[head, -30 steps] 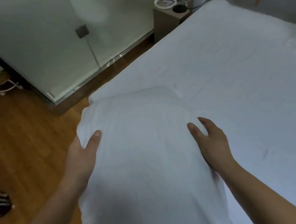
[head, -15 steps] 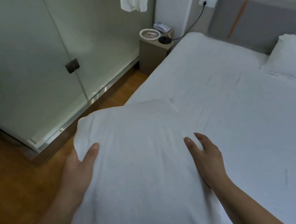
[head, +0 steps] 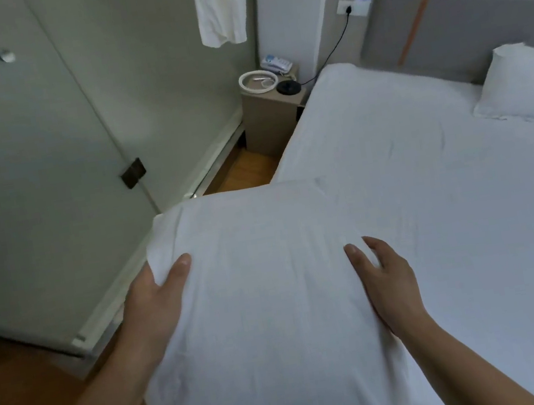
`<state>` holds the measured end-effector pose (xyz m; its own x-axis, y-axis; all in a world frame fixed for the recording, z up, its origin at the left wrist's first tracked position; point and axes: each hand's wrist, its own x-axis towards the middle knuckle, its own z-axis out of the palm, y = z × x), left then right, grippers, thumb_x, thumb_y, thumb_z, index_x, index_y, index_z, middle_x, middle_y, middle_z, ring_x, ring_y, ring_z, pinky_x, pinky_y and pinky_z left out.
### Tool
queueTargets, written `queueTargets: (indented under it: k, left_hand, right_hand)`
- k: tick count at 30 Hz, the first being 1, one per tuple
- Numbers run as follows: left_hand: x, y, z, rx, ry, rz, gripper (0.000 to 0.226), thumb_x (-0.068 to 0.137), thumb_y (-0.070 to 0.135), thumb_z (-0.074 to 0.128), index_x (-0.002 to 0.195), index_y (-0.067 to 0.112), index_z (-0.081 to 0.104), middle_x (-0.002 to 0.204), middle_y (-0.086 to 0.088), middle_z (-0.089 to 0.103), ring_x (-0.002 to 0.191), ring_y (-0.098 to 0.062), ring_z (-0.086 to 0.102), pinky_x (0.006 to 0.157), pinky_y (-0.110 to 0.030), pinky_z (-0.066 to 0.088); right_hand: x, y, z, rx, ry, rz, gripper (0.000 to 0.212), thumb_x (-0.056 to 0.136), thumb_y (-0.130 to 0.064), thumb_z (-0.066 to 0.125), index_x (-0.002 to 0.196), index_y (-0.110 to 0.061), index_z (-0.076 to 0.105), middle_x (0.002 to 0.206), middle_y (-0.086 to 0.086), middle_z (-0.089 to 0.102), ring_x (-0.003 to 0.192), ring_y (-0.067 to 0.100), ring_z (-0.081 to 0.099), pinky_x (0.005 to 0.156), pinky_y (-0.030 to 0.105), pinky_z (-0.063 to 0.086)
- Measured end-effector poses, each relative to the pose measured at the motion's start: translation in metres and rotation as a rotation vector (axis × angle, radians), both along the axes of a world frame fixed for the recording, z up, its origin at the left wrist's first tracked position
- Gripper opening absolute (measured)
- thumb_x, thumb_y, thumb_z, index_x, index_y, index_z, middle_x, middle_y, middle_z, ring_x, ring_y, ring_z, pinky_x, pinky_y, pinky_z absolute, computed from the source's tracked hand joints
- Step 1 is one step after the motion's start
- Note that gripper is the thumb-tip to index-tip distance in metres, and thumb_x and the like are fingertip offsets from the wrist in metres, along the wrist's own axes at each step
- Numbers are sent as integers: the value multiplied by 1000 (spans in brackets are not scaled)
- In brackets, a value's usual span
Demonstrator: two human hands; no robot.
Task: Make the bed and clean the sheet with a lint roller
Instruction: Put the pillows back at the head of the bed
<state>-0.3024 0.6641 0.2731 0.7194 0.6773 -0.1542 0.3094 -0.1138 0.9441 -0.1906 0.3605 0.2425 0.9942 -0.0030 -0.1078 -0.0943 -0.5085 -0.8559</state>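
Observation:
I hold a white pillow [head: 267,306] up in front of me, over the near left edge of the bed. My left hand [head: 155,302] grips its left side, thumb on top and fingers hidden beneath. My right hand [head: 388,281] grips its right side the same way, thumb on the top face. The bed [head: 450,209] is covered by a smooth white sheet. A second white pillow [head: 528,83] lies at the head of the bed, against the grey headboard [head: 460,24]. No lint roller is in view.
A small nightstand [head: 271,115] stands in the corner left of the bed, with a phone, a white ring and a black disc on it. A frosted glass partition [head: 45,166] runs along the left. A white towel [head: 220,4] hangs above. Wooden floor [head: 20,395] lies left of the bed.
The pillow has come up and forward toward the head of the bed, still held on both sides. My view has lifted, bringing the headboard and far pillow into sight.

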Motion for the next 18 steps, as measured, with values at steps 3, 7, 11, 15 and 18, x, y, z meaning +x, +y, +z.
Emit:
queueTargets:
  k: [3, 7, 11, 15, 18]
  left_hand:
    - [42, 53, 9, 37, 39, 21, 22, 91, 47, 63, 109, 35, 59, 95, 26, 60, 90, 5, 55, 78, -26, 43]
    - [81, 100, 18, 65, 62, 22, 24, 91, 49, 62, 111, 37, 57, 94, 26, 59, 87, -3, 57, 83, -31, 44]
    - [127, 146, 17, 50, 73, -22, 20, 92, 48, 61, 108, 36, 58, 94, 25, 60, 89, 0, 58, 78, -28, 45]
    - [175, 192, 7, 6, 59, -136, 15, 91, 49, 62, 104, 40, 61, 96, 23, 65, 91, 5, 58, 70, -19, 43]
    - [213, 230, -4, -31, 63, -211, 24, 90, 52, 62, 110, 39, 63, 99, 19, 69, 94, -1, 62, 71, -23, 46]
  right_hand:
    - [44, 55, -3, 23, 33, -2, 61, 84, -70, 54, 134, -34, 55, 116, -30, 54, 106, -8, 51, 88, 17, 34]
    - [92, 106, 8, 23, 59, -1, 54, 84, -69, 55, 128, -38, 57, 91, -44, 50, 82, -34, 45, 72, 5, 32]
    - [127, 150, 13, -1, 85, -27, 63, 76, -78, 50, 127, -41, 57, 101, -38, 58, 93, -18, 54, 79, 13, 38]
    - [150, 183, 10, -19, 97, -123, 60, 75, -77, 51, 122, -40, 59, 94, -47, 58, 89, -25, 53, 75, 9, 37]
    - [165, 213, 7, -38, 79, -220, 54, 81, -71, 55, 125, -39, 59, 85, -49, 53, 84, -31, 47, 72, 6, 32]
